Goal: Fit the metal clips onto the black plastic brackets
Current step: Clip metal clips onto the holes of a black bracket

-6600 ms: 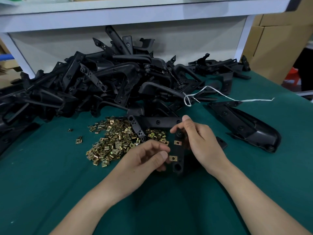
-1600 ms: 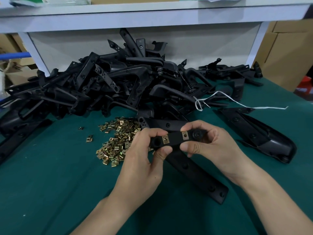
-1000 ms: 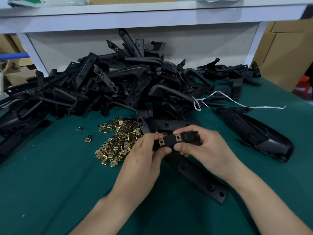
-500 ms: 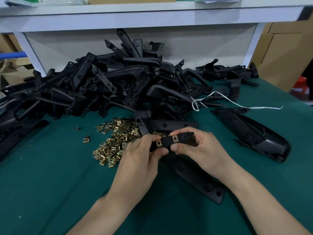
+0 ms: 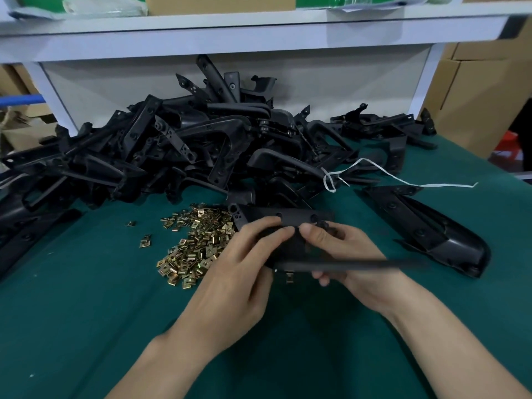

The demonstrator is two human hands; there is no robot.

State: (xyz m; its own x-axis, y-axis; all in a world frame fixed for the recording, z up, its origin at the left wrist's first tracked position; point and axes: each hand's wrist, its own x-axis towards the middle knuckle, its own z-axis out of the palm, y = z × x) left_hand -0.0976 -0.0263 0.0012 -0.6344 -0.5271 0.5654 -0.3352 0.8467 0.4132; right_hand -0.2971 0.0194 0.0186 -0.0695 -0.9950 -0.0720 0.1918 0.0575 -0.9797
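Observation:
Both hands hold one black plastic bracket (image 5: 339, 265) just above the green table, turned so its long arm shows edge-on and points right. My left hand (image 5: 240, 272) grips its left end, and my right hand (image 5: 342, 254) holds its middle with thumb and fingers curled round it. A brass clip (image 5: 289, 278) sticks out under the bracket near my left hand. A heap of loose brass metal clips (image 5: 195, 243) lies just left of my hands. Another bracket (image 5: 285, 216) lies flat behind my fingers.
A big tangled pile of black brackets (image 5: 201, 145) fills the back of the table under a white shelf (image 5: 259, 33). One large black part (image 5: 426, 226) lies at the right, with a white string (image 5: 403, 180) behind it. Two stray clips (image 5: 145, 240) lie left of the heap.
The bracket has been rotated in my hands: its clipped face, seen half a second ago, now faces away and the long arm swings out to the right. Both hands keep hold.

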